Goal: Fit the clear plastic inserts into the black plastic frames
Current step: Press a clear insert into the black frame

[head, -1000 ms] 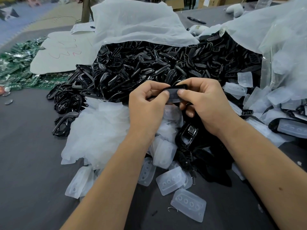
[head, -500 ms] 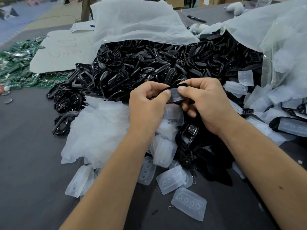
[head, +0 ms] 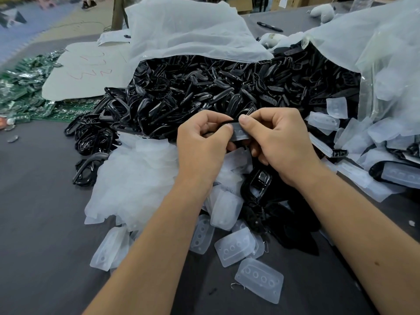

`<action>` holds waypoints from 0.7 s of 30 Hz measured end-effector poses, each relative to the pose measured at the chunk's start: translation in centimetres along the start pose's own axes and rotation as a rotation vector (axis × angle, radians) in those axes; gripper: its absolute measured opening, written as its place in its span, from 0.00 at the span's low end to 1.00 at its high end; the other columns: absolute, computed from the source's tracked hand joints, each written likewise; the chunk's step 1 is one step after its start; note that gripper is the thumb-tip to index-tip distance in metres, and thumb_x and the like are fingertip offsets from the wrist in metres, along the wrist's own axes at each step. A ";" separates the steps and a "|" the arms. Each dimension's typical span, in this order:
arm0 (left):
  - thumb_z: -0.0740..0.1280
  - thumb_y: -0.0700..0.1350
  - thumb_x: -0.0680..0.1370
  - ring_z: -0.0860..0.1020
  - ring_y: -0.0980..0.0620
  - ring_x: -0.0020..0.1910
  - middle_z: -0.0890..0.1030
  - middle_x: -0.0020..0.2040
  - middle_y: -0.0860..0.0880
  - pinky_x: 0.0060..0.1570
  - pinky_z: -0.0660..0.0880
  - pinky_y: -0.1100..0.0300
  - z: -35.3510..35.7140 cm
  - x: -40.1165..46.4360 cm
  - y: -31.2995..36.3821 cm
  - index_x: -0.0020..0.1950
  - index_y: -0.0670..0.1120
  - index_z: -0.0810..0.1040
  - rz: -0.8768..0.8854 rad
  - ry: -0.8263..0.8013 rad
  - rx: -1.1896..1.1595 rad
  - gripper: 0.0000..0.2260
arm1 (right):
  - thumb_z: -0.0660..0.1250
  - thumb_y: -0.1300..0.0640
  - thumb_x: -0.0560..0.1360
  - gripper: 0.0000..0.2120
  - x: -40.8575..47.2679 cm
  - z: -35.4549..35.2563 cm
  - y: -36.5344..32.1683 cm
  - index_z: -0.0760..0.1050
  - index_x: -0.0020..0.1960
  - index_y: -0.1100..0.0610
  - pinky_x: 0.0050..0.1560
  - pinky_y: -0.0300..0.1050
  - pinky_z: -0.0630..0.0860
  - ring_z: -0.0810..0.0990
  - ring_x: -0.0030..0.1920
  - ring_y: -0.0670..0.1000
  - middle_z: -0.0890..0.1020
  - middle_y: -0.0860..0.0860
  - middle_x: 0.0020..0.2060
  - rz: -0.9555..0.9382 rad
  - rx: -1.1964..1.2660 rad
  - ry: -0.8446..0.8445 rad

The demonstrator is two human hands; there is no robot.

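Observation:
My left hand [head: 202, 142] and my right hand [head: 281, 142] meet above the middle of the table and together pinch one black plastic frame [head: 228, 122] with a clear plastic insert [head: 239, 133] lying in it. Both thumbs press on the insert's top face. Most of the frame is hidden by my fingers. A big heap of black frames [head: 204, 92] spills from a bag behind my hands. Loose clear inserts [head: 236, 247] lie on the table under my forearms, and more clear inserts [head: 322, 121] lie to the right.
White plastic bags [head: 181, 30] drape over the black heap, with another clear bag [head: 386, 53] at right. Green circuit boards [head: 20, 87] and a paper sheet [head: 91, 69] lie at far left. A finished frame with insert [head: 400, 173] rests at right. A pen [head: 269, 26] lies at the back.
Both hands stay together on the same frame and insert. The thumbs have shifted slightly along the insert; nothing was picked up or let go.

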State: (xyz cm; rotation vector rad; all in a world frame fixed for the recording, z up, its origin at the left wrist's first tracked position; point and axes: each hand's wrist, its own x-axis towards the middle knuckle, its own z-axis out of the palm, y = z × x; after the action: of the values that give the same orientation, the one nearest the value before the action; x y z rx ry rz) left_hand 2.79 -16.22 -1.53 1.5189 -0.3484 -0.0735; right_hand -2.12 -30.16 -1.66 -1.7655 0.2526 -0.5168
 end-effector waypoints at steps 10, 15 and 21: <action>0.70 0.34 0.79 0.78 0.57 0.28 0.83 0.32 0.52 0.33 0.76 0.66 0.0 0.1 0.0 0.45 0.44 0.85 -0.052 0.037 -0.036 0.08 | 0.66 0.65 0.81 0.08 0.1 -0.4 -0.3 0.83 0.46 0.63 0.22 0.38 0.66 0.75 0.27 0.51 0.82 0.58 0.33 0.080 0.138 -0.065; 0.71 0.34 0.80 0.79 0.57 0.27 0.83 0.32 0.51 0.31 0.75 0.67 0.1 0.2 0.1 0.46 0.44 0.85 -0.064 0.041 -0.032 0.07 | 0.66 0.63 0.82 0.10 0.2 -0.4 -0.2 0.83 0.45 0.63 0.20 0.39 0.66 0.73 0.26 0.53 0.83 0.62 0.33 0.105 0.162 -0.055; 0.71 0.34 0.79 0.80 0.57 0.28 0.83 0.32 0.52 0.32 0.76 0.67 0.0 0.1 0.0 0.46 0.44 0.84 -0.050 0.024 -0.021 0.07 | 0.66 0.62 0.83 0.11 0.3 -0.4 -0.2 0.83 0.44 0.62 0.20 0.39 0.66 0.74 0.25 0.51 0.83 0.58 0.31 0.121 0.175 -0.065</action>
State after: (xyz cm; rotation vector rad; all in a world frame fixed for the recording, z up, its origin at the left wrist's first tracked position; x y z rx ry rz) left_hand 2.86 -16.23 -1.48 1.5062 -0.2897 -0.0974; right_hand -2.04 -30.55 -1.39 -1.5834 0.2591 -0.3824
